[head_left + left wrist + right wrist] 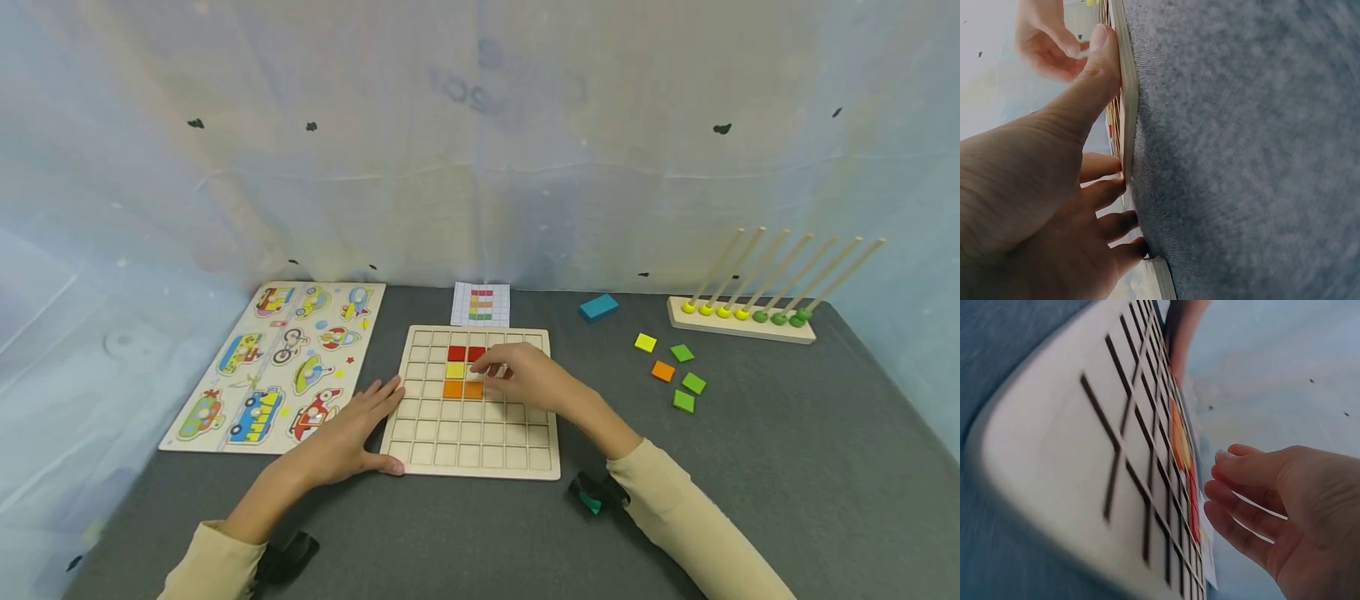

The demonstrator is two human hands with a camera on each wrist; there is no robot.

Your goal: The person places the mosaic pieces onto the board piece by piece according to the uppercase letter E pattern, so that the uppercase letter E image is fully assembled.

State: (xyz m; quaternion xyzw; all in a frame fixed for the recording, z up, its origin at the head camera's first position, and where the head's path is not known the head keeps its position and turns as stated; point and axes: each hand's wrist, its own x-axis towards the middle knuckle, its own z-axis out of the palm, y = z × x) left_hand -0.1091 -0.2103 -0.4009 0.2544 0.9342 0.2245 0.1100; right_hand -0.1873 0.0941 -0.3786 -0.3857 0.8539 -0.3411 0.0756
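Wooden grid board [468,456] flat on grey tabletop [465,542]; red, yellow, orange tiles [453,389] in its cells. Left hand [348,437], fingers extended, touches its left edge. Right hand [528,377] over it, fingers bent; cannot tell whether pinching anything.

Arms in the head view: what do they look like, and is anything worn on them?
They are a person's. The left grip and right grip are bare hands, no glove showing. The left sleeve and right sleeve are plain cream, ending short of the wrists. Beside each shows a black piece; the right one has a green patch.
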